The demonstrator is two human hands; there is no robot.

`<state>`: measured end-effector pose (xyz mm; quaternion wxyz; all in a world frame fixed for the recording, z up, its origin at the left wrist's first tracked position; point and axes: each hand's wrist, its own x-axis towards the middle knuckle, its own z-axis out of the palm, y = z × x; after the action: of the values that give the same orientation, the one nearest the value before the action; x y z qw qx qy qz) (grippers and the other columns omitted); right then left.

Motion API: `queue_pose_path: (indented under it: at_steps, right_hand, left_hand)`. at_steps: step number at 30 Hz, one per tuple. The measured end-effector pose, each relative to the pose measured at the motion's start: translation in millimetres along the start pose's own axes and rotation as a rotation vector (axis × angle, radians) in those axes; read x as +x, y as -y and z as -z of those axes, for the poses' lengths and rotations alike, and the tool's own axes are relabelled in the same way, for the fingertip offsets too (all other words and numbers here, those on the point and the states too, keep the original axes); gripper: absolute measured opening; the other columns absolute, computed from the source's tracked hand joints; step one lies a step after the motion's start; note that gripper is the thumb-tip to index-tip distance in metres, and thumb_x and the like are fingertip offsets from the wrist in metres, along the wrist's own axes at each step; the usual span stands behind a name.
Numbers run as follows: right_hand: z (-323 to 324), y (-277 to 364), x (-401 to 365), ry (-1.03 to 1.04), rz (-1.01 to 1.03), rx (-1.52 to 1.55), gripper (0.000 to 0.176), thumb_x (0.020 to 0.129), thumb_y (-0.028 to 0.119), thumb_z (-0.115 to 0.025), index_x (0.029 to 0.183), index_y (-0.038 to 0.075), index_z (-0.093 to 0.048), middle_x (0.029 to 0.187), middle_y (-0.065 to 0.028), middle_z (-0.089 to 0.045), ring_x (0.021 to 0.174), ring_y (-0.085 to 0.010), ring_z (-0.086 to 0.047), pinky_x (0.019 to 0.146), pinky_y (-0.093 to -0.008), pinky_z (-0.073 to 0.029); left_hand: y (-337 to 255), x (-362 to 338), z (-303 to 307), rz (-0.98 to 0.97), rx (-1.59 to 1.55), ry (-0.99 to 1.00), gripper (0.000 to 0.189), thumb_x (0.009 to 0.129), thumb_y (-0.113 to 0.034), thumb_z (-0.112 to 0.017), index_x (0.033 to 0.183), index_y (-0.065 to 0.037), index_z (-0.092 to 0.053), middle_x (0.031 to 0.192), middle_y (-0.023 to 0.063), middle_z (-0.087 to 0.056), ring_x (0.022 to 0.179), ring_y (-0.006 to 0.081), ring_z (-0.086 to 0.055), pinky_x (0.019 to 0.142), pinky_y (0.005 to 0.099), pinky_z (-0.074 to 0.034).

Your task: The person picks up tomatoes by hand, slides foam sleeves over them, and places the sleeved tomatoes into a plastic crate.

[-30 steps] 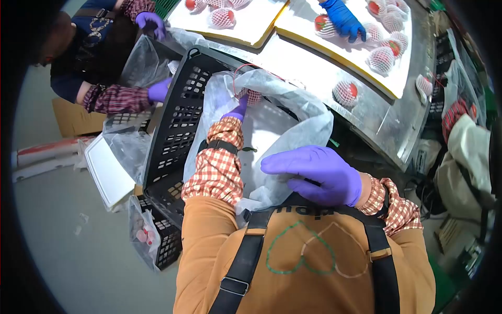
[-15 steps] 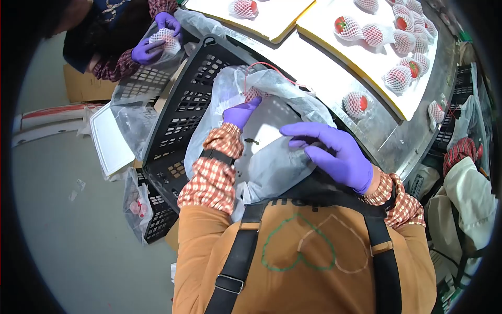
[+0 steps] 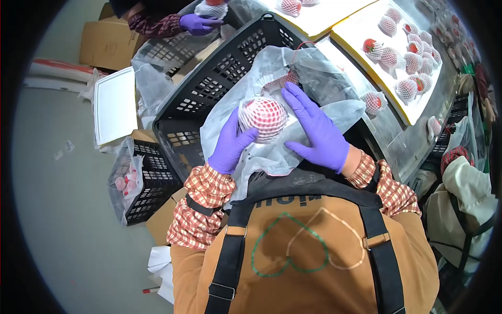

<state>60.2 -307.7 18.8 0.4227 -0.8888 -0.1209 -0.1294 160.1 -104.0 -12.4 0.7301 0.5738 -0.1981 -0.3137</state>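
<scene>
A round red fruit in a white foam net (image 3: 265, 119) sits in my left hand (image 3: 230, 142), fingers and thumb around its left side. It is held above a black plastic crate (image 3: 212, 78) lined with a translucent plastic bag (image 3: 334, 107). My right hand (image 3: 319, 131), in the same purple glove, is open just right of the fruit, its fingers stretched out over the bag. Another netted red fruit (image 3: 289, 78) shows at the far end of the bag. Whether more lie beneath is hidden.
Several netted fruits lie on a white yellow-edged board (image 3: 361, 63) at the right. Across the crate, a co-worker's purple-gloved hand (image 3: 201, 24) holds a netted fruit. At the left are a white lid (image 3: 115, 107), a smaller lined crate (image 3: 151, 178) and a cardboard box (image 3: 107, 44).
My left hand has come up out of the bag with a netted fruit and toward me. My right hand has spread its fingers and shifted slightly left. The view has also shifted.
</scene>
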Motion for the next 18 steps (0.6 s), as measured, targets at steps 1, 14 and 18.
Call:
queue_pose_path:
  at_steps: [1,14,18]
  right_hand:
    - [-3.8,0.2,4.4,0.005,0.007,-0.002,0.092,0.069,0.012,-0.072,0.147,0.007,-0.022,0.150,-0.0205,-0.023,0.137,-0.0377,-0.028,0.110,-0.0400,-0.030]
    - [-20.9,-11.5,19.9,-0.126,-0.312,0.576,0.042,0.092,0.029,-0.059,0.129,0.010,-0.054,0.110,-0.0087,-0.063,0.098,-0.0166,-0.060,0.084,-0.0286,-0.049]
    - [-26.0,-17.3,21.6,-0.132,-0.402,0.653,0.032,0.095,0.021,-0.053,0.123,0.007,-0.057,0.102,-0.0045,-0.063,0.087,-0.0098,-0.059,0.076,-0.0234,-0.050]
  left_hand:
    - [-0.5,-3.7,2.4,-0.006,-0.002,-0.006,0.062,0.086,-0.029,-0.066,0.133,0.000,-0.039,0.122,0.0107,-0.055,0.109,0.0182,-0.056,0.095,0.0311,-0.046]
    - [-16.8,-30.4,-5.8,0.136,0.001,0.081,0.066,0.093,-0.040,-0.054,0.141,-0.004,-0.028,0.117,0.0135,-0.054,0.089,0.0169,-0.062,0.071,0.0278,-0.054]
    - [-10.4,-23.7,-24.9,-0.028,0.246,-0.143,0.095,0.077,-0.020,-0.077,0.146,-0.002,-0.015,0.129,0.0180,-0.047,0.112,0.0226,-0.055,0.086,0.0305,-0.051]
